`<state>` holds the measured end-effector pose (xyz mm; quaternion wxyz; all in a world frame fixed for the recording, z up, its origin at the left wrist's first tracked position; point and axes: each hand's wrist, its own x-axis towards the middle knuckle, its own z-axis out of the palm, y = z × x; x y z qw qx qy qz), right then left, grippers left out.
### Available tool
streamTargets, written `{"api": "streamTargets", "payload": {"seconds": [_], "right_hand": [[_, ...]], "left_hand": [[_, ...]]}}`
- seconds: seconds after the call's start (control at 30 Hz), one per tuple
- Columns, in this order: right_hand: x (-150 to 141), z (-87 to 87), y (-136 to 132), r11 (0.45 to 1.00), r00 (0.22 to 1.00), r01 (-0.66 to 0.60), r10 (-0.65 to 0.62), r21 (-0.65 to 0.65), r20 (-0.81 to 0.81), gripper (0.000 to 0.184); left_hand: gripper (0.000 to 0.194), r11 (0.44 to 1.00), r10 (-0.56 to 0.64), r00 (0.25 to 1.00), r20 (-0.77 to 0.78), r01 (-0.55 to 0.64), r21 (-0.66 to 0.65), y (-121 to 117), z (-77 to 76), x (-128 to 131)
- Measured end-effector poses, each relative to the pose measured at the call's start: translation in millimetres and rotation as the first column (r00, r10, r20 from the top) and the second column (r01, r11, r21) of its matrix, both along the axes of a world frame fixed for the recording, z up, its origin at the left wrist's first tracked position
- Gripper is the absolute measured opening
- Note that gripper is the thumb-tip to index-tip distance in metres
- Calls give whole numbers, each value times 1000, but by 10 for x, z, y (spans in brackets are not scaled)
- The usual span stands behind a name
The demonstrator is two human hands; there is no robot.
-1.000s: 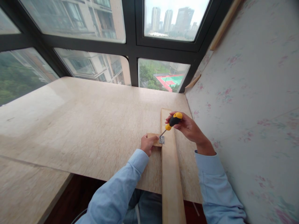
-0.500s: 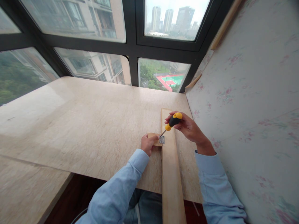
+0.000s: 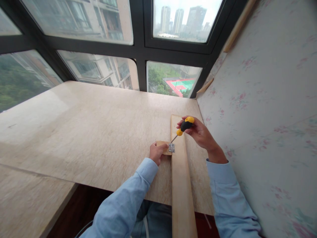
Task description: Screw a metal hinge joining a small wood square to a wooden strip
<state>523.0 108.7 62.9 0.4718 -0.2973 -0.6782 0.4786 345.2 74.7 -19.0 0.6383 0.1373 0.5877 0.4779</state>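
Note:
A yellow-and-black screwdriver point(image 3: 186, 125) is gripped in my right hand point(image 3: 201, 135), its shaft slanting down to the left. The tip is close to the upper edge of a small metal hinge point(image 3: 171, 147); whether it touches I cannot tell. That hinge spans a short wooden block point(image 3: 166, 152) and a long wooden board point(image 3: 182, 185). My left hand point(image 3: 157, 153) is closed around the block, with the fingers beside the hinge. Screws in the hinge are too small to make out well.
The long board lies on a beige stone-patterned ledge point(image 3: 99, 132) and juts past its front edge towards me. A floral-papered wall point(image 3: 260, 109) rises close on the right. Dark-framed windows point(image 3: 141, 53) stand behind the ledge.
My right hand has lifted slightly up and to the right with the screwdriver, drawing its tip up towards the hinge's top edge. My left hand, block and board stay in place.

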Motion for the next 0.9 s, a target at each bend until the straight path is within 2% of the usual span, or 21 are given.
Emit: {"api": "streamTargets", "payload": {"seconds": [0.17, 0.37, 0.6, 0.9], "right_hand": [[-11, -21, 15, 1000, 1000, -17, 18, -24, 25, 41], [29, 43, -34, 1000, 999, 14, -14, 6, -40, 38], [-19, 49, -46, 999, 998, -47, 47, -1, -34, 37], [-17, 30, -29, 1000, 1000, -16, 16, -7, -18, 38]], "left_hand": [[35, 1000, -2, 1000, 10, 2, 6, 0, -29, -5], [35, 1000, -1, 1000, 15, 0, 20, 4, -52, -1], [36, 1000, 2, 1000, 19, -2, 20, 0, -31, 3], [35, 1000, 3, 1000, 15, -4, 13, 0, -12, 5]]}}
